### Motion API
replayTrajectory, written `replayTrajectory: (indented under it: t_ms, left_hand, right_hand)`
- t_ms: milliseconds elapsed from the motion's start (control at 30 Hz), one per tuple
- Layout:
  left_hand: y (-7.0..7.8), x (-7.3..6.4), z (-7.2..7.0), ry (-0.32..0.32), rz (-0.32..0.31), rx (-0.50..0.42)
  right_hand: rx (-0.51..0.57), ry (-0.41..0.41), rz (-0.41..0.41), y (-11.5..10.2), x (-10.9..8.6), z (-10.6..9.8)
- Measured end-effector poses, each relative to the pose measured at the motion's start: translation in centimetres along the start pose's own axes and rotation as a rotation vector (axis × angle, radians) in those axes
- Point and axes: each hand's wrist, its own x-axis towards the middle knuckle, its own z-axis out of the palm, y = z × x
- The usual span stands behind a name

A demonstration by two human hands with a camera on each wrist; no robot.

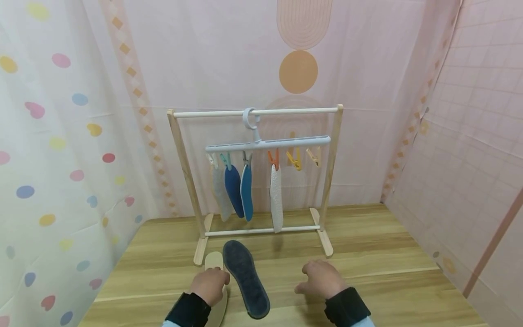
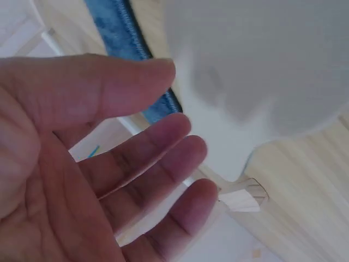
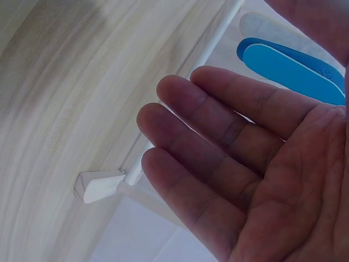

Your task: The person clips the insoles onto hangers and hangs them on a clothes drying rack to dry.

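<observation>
Over a beige insole [image 1: 214, 260] lying on the table is my left hand [image 1: 210, 284], its thumb and fingers apart and loosely bent. In the left wrist view that pale insole [image 2: 262, 60] fills the upper right, with finger shadows on it. A dark grey-blue insole [image 1: 246, 277] lies slanted just right of the left hand. My right hand [image 1: 323, 279] is above the table farther right, its fingers relaxed around nothing; the right wrist view shows its bare palm [image 3: 305, 185]. Insoles hang ahead from a light-blue clip hanger [image 1: 267, 143]: a pale one [image 1: 222, 195], two blue ones [image 1: 246, 193] and a white one [image 1: 276, 197].
A wooden rack [image 1: 185, 168] with a white top bar [image 1: 298, 111] carries the hanger by its hook [image 1: 247, 119]. A yellow clip [image 1: 295, 160] and a cream clip [image 1: 313, 157] hang at the hanger's right with nothing in them. Patterned curtains [image 1: 229, 54] surround the wooden table [image 1: 376, 254].
</observation>
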Motion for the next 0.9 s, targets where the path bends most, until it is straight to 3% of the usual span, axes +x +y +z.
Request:
replayTrajectory:
  t_ms: [333, 567, 767, 900]
  left_hand:
    - [-0.2, -0.6, 0.8, 0.064, 0.103, 0.101]
    - [-0.3, -0.7, 1.0, 0.032, 0.092, 0.105]
    - [-0.6, -0.7, 1.5, 0.081, 0.118, 0.149]
    - [-0.9, -0.6, 1.9, 0.065, 0.124, 0.172]
  right_hand:
    - [0.0, 0.017, -0.014, 0.2, -0.2, 0.2]
    - [-0.006, 0.025, -0.018, 0.2, -0.4, 0.1]
    - [0.0, 0.022, -0.005, 0.2, -0.4, 0.2]
    - [-0.005, 0.023, -0.015, 0.3, -0.3, 0.2]
